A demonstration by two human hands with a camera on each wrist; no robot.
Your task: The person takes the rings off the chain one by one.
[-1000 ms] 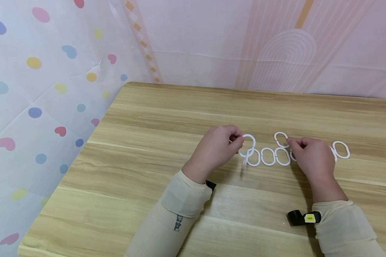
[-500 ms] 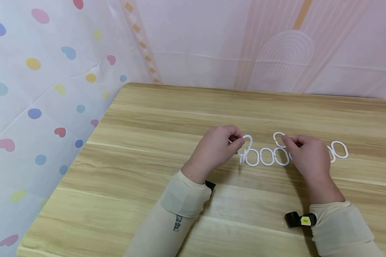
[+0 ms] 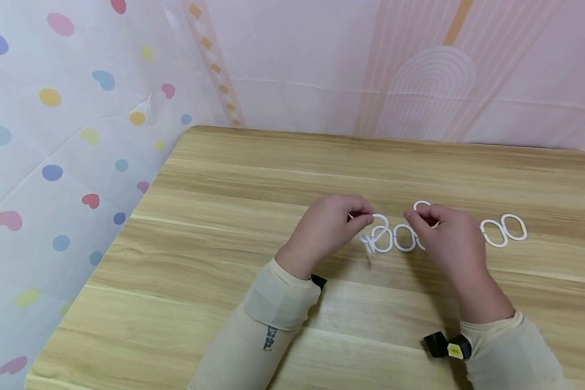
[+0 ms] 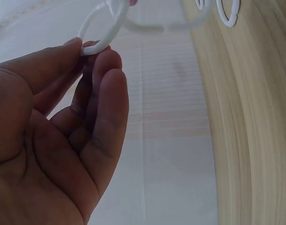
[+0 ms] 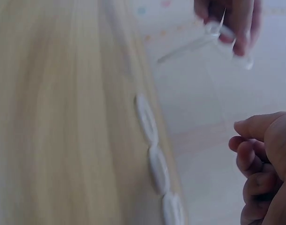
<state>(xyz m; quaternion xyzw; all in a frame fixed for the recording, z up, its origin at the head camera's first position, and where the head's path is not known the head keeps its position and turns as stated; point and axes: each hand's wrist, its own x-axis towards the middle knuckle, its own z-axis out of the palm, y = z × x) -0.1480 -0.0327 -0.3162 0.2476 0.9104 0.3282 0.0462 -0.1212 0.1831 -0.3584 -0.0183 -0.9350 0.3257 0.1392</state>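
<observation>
My left hand [image 3: 322, 233] pinches a white oval plastic link [image 4: 103, 44] between thumb and fingertips, above the table. At least one more link, blurred, hangs from it. My right hand [image 3: 446, 249] hovers to its right, over a row of similar links. In the right wrist view, the right hand [image 5: 269, 161] has loosely bent fingers, thumb tip close to the index finger, and nothing visible between them. Part of a link [image 3: 421, 202] shows behind it. To the left lies another link [image 3: 404, 251]; others are partly covered by the hand.
Two links, a nearer one [image 3: 493, 247] and a farther one [image 3: 515, 240], lie side by side right of the right hand. The wooden table [image 3: 214, 260] meets a patterned cloth backdrop [image 3: 297, 65] behind and a dotted cloth [image 3: 78, 189] at the left.
My right hand has moved left along the row, uncovering links at the right and covering others. My left hand stays nearly in place while the links hanging from it swing.
</observation>
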